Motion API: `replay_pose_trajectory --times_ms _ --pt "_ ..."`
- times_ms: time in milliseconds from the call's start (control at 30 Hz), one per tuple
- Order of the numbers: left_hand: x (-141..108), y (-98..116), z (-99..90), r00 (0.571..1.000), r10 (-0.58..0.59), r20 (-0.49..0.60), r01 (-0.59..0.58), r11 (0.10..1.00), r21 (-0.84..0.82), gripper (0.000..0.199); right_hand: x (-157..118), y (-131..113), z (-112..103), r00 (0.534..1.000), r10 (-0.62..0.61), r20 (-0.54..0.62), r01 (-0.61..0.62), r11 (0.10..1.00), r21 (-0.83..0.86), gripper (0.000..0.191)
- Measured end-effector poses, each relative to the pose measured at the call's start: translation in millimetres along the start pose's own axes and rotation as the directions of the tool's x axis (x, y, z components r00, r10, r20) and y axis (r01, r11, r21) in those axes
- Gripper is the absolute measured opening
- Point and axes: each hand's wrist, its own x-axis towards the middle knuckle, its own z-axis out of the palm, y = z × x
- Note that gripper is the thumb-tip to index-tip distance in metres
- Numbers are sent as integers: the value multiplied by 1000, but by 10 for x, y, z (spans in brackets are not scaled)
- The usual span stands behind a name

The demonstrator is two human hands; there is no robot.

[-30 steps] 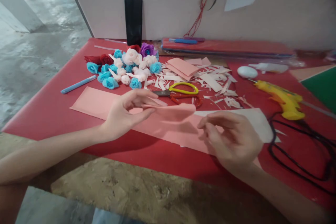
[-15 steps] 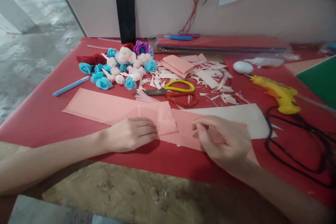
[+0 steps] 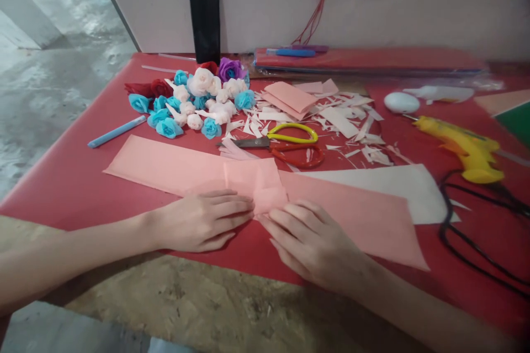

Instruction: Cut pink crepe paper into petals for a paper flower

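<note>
Red tabletop [image 3: 83,187]; at 6 o'clock, folded pink paper [image 3: 269,201], likely light, easily creased, best pinched by 1 edge. Left hand [image 3: 202,220] lies flat, unclenched, against it; right hand [image 3: 310,240] meets its near corner, grip unclear.

Small thin pink paper pc w/ a squarish shape [image 3: 244,174], kinda creased, w/ what looks like a folded-over flap at its lower R corner. It's lying pretty much flat on top of the long flat pink paper strip [image 3: 178,164], approx mid-length. Strip's at a slant across the red table [image 3: 78,182], L end farther back, R end closer to the front edge, and it sticks out both sides of the small pc.
</note>
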Motion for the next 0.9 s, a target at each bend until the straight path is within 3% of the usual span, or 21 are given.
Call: replay_pose_trajectory --times_ms 133,433,900 --pt "-27 -11 5 999 -10 32 11 999 -32 34 -27 -5 29 997 71 28 -73 996 54 28" --pt "-78 -35 -29 983 -132 125 139 989 -47 38 -15 24 38 994 93 54 -98 991 95 27" --pt "-99 -40 -18 981 -152 119 156 987 -25 38 -55 16 61 990 52 134 -61 996 68 33"
